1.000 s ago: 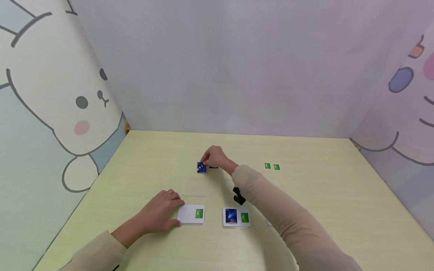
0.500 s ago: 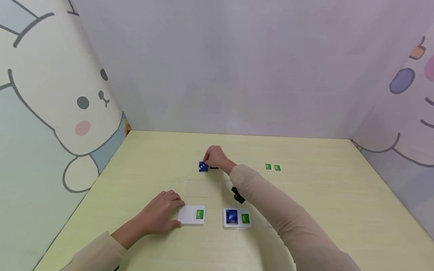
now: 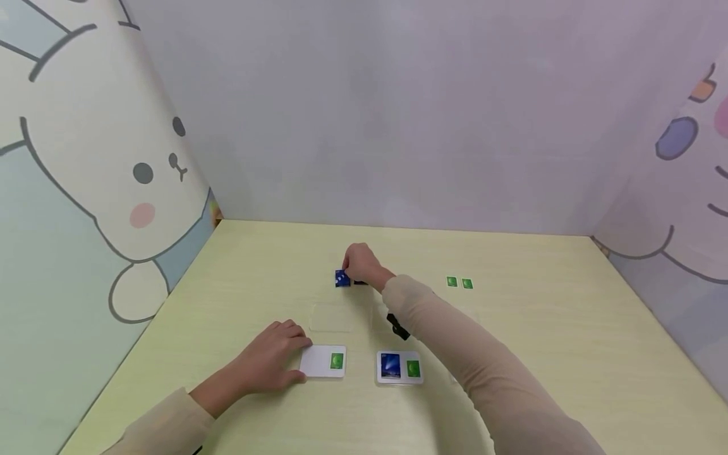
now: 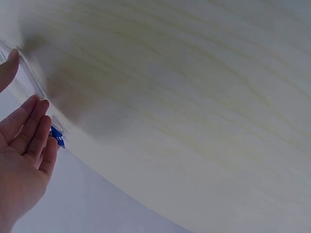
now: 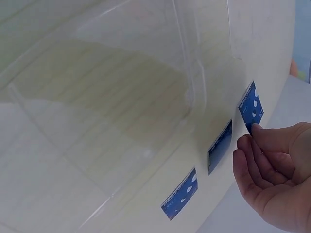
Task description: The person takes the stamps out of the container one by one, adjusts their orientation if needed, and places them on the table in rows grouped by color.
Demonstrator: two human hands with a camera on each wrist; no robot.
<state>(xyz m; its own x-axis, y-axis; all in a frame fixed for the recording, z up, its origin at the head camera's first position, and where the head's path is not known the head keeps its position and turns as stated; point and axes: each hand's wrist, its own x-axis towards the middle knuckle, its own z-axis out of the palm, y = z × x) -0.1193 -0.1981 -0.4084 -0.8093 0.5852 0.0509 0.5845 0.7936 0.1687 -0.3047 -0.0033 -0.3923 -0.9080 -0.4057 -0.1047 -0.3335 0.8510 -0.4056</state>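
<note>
At the far middle of the table, my right hand point(image 3: 363, 264) pinches a corner of a small blue card point(image 3: 342, 279) between thumb and fingertips. In the right wrist view this blue card point(image 5: 250, 108) has pale moon-like shapes on it. Two more blue cards, a darker one point(image 5: 220, 147) and another with pale shapes point(image 5: 180, 193), lie in a row beside it. My left hand point(image 3: 273, 357) grips the left end of a flat white case point(image 3: 315, 361), thumb at the near edge and fingers at the far edge. A green card point(image 3: 337, 361) lies on the case's right part.
Right of it sits a second white case point(image 3: 400, 381), bearing a blue card point(image 3: 390, 366) and a green card point(image 3: 413, 368). A clear plastic lid point(image 3: 332, 317) lies behind. Two green cards point(image 3: 452, 282) lie at the back right. Walls point(image 3: 398, 126) enclose the table.
The right fingertips have shifted slightly right, toward the blue card's far right corner. The left hand stays on the white case. The head view has drifted a little.
</note>
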